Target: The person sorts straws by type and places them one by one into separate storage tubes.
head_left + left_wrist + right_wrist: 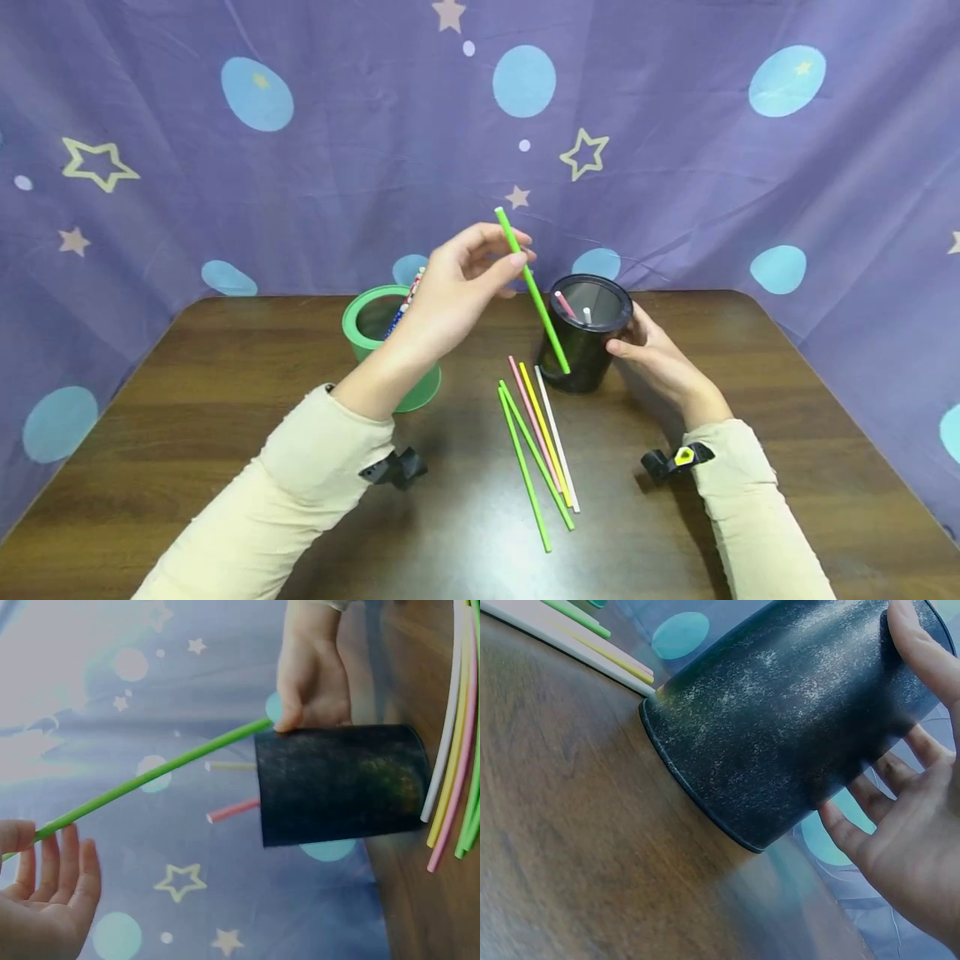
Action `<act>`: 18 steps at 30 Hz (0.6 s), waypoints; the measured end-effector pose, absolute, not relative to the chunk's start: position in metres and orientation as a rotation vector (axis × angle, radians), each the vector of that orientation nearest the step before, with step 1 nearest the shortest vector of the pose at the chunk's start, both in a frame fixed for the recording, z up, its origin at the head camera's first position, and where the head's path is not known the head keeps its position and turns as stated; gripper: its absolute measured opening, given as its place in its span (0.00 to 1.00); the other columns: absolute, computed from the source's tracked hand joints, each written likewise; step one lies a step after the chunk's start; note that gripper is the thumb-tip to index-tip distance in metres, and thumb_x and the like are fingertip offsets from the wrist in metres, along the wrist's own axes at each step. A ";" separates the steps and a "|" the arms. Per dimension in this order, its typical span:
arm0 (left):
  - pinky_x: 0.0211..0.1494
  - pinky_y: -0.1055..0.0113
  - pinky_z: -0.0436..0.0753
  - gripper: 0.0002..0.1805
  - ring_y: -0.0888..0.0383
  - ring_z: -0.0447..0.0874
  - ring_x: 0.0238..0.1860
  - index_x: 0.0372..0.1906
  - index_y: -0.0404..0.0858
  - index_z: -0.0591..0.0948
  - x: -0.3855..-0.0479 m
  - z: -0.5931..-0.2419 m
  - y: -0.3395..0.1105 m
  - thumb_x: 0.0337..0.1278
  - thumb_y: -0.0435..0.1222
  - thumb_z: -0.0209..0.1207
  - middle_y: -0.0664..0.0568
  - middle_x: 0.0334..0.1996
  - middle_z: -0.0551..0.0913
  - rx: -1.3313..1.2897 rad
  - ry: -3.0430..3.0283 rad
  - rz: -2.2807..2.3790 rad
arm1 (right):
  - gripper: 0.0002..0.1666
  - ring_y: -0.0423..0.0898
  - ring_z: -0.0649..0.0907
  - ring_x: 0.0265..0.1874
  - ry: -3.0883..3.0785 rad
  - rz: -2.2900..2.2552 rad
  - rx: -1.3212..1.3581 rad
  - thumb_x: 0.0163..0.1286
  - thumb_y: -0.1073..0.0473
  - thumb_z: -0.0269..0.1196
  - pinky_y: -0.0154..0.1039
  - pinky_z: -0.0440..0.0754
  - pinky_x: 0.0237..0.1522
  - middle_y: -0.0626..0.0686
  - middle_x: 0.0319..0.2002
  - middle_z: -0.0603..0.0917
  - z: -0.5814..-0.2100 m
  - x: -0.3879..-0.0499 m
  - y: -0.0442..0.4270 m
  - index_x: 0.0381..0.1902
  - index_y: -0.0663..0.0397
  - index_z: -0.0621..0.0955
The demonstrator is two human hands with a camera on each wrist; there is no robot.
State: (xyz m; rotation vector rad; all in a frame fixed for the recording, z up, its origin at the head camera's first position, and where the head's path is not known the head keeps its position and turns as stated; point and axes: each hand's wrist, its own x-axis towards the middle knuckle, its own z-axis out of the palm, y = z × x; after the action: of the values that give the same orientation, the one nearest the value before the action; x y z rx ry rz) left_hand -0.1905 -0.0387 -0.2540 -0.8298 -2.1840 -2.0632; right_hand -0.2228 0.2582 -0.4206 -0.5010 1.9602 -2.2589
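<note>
My left hand [453, 296] pinches a green straw [534, 292] near its upper part, between thumb and fingers. That straw slants down to the right, its lower end in front of a black cylindrical cup [592, 360]. Around the cup's right side my right hand [663, 362] grips, thumb on the near side and fingers [874, 796] on the other. Inside the cup stand a pink straw [234, 811] and a pale straw [231, 766], both leaning. On the table lie two green straws [525, 471], a pink one [534, 421], a yellow one [545, 429] and a white one [557, 437].
Left of the straws stands a green cup [420, 392], partly hidden behind my left forearm, with patterned sticks [405, 304] leaning in it. The brown wooden table [247, 375] ends at a purple curtain [360, 150] with stars and dots.
</note>
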 end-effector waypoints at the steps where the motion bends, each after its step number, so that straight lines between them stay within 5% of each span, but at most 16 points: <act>1: 0.47 0.57 0.84 0.11 0.51 0.84 0.47 0.52 0.30 0.79 -0.189 -0.252 -0.039 0.68 0.30 0.58 0.41 0.48 0.84 -0.849 -2.146 -2.078 | 0.45 0.43 0.75 0.53 1.961 -2.257 -0.501 0.69 0.67 0.64 0.33 0.74 0.57 0.51 0.58 0.73 -0.421 -0.222 0.258 0.77 0.55 0.54; 18: 0.53 0.54 0.83 0.09 0.52 0.84 0.48 0.48 0.25 0.77 -0.181 -0.278 -0.010 0.65 0.23 0.58 0.37 0.48 0.83 -0.876 -1.860 -2.226 | 0.44 0.43 0.74 0.53 1.980 -2.246 -0.470 0.69 0.66 0.64 0.32 0.73 0.56 0.50 0.58 0.73 -0.420 -0.222 0.258 0.77 0.55 0.55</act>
State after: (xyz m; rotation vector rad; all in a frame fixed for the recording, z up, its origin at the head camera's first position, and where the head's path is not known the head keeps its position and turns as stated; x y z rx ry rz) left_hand -0.1812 -0.0098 -0.2779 -0.8759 -1.8595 -2.2259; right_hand -0.2220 0.2578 -0.4199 -0.4699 1.9797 -2.2457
